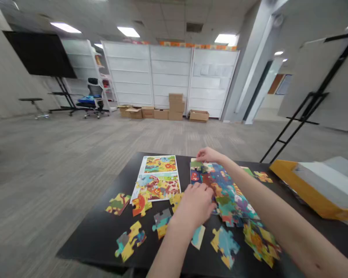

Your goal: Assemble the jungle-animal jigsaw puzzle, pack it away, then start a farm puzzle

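Observation:
At the far left corner of the partly assembled jigsaw puzzle [207,179], my right hand [210,155] pinches a green puzzle piece [195,165]. My left hand [195,200] lies palm down by the puzzle's near left edge, fingers apart and curved, nothing visibly held. Part of the puzzle is hidden beneath both arms. Left of it is a white picture sheet [159,177] with two colourful animal scenes. Loose pieces lie around my left hand, among them a grey and teal piece [162,222], a red and yellow piece [140,204] and a light blue one [226,245].
More pieces lie on the black table [95,235], with a small pile [262,243] under my right forearm. A yellow-orange tray or box [290,177] with white sheets stands at the right. Beyond the table are cardboard boxes [176,106] and a black easel frame [304,104].

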### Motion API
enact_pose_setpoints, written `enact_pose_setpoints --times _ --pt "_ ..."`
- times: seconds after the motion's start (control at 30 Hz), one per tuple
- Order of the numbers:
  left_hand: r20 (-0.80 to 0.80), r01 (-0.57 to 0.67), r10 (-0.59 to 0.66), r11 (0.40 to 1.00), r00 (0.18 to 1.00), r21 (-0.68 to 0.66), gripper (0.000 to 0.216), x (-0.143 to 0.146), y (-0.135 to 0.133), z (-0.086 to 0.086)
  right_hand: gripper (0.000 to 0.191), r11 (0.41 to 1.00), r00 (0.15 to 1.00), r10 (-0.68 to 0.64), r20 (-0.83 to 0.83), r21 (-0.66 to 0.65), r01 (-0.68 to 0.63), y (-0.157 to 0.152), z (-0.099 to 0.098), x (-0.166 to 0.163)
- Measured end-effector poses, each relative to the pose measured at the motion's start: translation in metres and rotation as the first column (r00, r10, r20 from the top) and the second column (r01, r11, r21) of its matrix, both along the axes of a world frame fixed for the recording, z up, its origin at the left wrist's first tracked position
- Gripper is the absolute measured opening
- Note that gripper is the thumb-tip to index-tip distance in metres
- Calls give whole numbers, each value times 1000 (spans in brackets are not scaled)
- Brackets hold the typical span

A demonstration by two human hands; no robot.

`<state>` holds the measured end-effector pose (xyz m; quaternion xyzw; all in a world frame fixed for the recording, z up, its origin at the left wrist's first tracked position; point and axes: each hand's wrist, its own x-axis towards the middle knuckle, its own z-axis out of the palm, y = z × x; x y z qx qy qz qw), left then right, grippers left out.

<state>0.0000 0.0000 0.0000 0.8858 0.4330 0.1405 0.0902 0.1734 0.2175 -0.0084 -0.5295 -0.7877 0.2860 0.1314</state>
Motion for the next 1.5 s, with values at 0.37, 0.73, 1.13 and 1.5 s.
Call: enact_pose_setpoints --times 0.37,0.73,1.13,1.5 --pt "-16 14 -12 995 1000 97 16 -7 -3 -3 21 995 997 69 -16 67 -68 -2 -11 12" --pt "3 23 -24 997 1000 78 16 3 3 -1 22 982 997 76 10 171 -77 -12 -13 19" --pt "-30 3 -1 998 1000 61 16 2 5 -2 16 954 965 222 143 175 -245 -21 -10 37" --pt "-19 15 -13 997 1000 82 17 6 7 -1 14 922 959 139 247 321 -216 -28 -20 32"
